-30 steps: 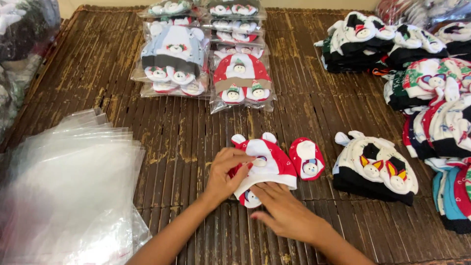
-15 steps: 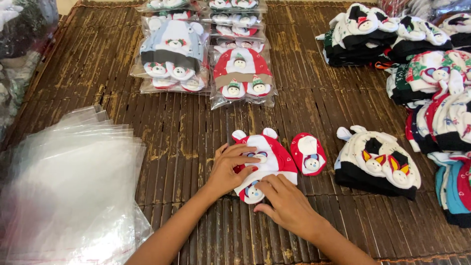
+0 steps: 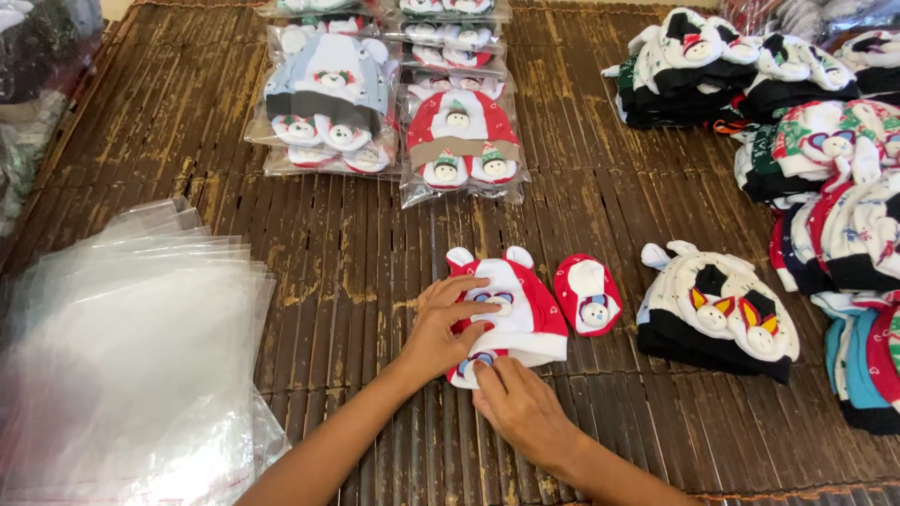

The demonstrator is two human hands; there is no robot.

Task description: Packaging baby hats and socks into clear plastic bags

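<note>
A red and white baby hat [image 3: 521, 305] with small ears lies on the brown slatted mat [image 3: 356, 253]. My left hand [image 3: 448, 323] rests on its left half, fingers spread over the face patch. My right hand [image 3: 520, 405] presses a small red bootie [image 3: 466, 368] that is tucked under the hat's white brim, mostly hidden. A second red bootie [image 3: 587, 294] lies apart, just right of the hat.
A stack of clear plastic bags [image 3: 122, 347] lies at the left. Bagged hat sets [image 3: 459, 141] sit at the back centre. A black and white hat pile [image 3: 722, 314] is to the right, with more stacked hats [image 3: 825, 141] along the right side.
My hands have shifted slightly on the hat and the bootie sits further under its brim. The view has moved a little closer.
</note>
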